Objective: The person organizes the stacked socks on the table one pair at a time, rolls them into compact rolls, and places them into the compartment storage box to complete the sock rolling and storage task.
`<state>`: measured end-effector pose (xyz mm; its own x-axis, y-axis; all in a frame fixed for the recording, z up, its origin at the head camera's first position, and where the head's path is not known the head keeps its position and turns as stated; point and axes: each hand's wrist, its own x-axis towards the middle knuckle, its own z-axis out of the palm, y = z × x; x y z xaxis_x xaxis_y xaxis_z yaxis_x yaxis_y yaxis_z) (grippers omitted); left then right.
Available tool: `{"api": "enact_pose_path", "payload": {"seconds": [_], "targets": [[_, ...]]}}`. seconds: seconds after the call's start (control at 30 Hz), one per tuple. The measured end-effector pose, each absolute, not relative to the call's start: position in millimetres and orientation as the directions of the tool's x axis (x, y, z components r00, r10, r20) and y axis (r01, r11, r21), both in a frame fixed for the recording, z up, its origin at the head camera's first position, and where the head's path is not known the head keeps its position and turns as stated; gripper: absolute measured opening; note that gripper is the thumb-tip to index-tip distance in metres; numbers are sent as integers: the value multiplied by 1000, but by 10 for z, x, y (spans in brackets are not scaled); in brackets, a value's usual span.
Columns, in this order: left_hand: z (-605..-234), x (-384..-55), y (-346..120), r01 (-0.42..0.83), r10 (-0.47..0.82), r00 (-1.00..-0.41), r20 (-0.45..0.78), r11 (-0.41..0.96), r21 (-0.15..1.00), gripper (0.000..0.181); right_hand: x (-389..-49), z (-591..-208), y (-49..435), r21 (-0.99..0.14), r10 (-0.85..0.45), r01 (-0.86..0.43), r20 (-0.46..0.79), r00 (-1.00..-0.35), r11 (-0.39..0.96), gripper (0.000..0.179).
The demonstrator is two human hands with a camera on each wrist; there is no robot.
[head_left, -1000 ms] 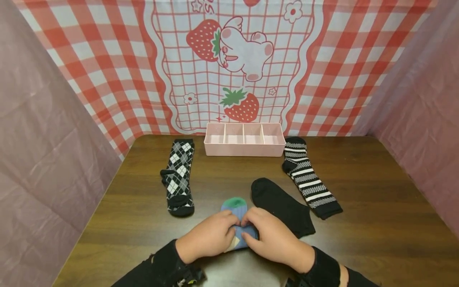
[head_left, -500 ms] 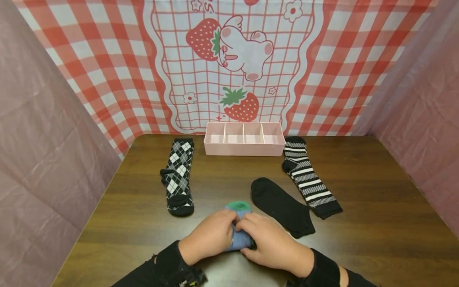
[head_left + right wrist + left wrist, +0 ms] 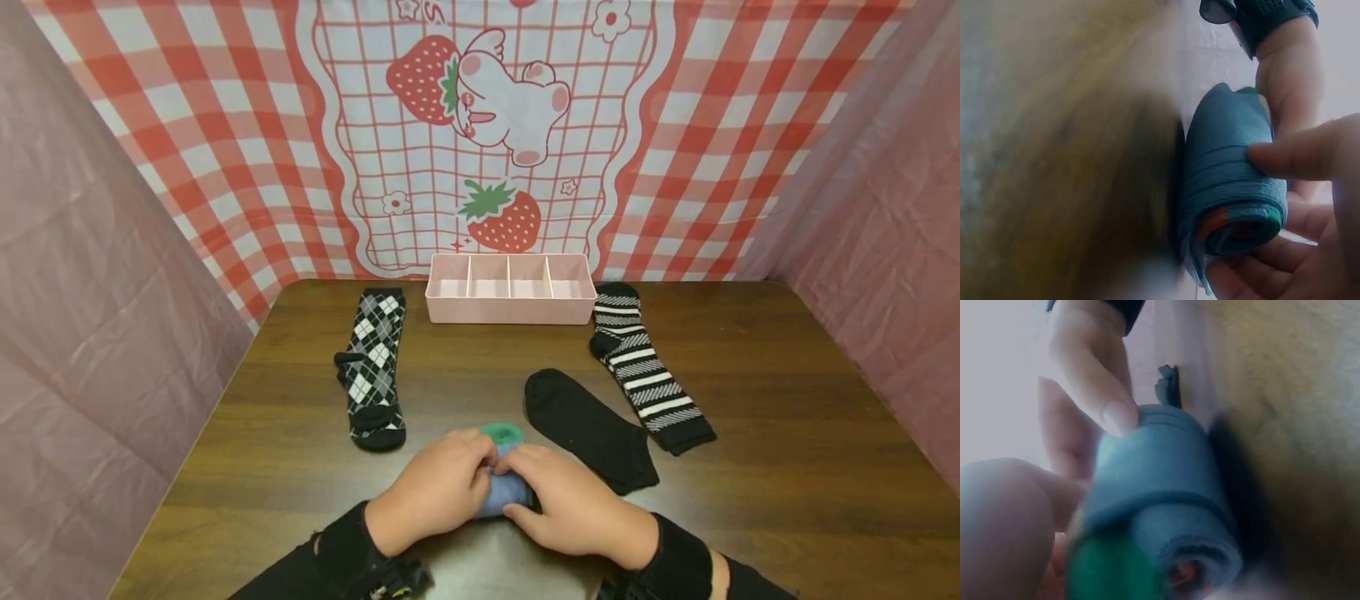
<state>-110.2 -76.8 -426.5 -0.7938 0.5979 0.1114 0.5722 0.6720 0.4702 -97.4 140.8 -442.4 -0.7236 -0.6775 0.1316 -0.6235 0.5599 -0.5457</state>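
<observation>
A blue sock with a green end is rolled into a bundle on the table near the person. My left hand grips its left side with bent fingers, and my right hand holds the right side, thumb in front. The right wrist view shows the blue roll with orange and green in its spiral end, a thumb pressing its side. From the left wrist, the roll shows a green part below a blue flap. In the head view, fingers cover much of the sock.
A black sock lies just right of the hands, with a striped sock beyond it. An argyle sock lies at left. At the table's back edge stands a pink divided box, its compartments bare.
The blue sock is rolled more compactly; its pale yellow patch, visible a second ago, is out of sight. Its green end has shifted slightly right and nearer the hands. The other socks stay put.
</observation>
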Motion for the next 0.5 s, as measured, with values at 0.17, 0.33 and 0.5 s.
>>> {"api": "enact_pose_path", "payload": {"seconds": [0.17, 0.33, 0.5], "targets": [[-4186, -1069, -782, 569, 592, -799, 106, 686, 453, 14, -1000, -4408, 1429, -670, -611, -475, 41, -791, 570, 29], [-4176, -1039, -772, 598, 608, -782, 136, 673, 435, 12, -1042, -4405, 1453, -797, -606, -345, -32, -795, 495, 22], [-4183, -1020, -768, 619, 621, -771, 145, 674, 404, 11, -1073, -4397, 1457, -850, -627, -287, -64, -777, 443, 17]]}}
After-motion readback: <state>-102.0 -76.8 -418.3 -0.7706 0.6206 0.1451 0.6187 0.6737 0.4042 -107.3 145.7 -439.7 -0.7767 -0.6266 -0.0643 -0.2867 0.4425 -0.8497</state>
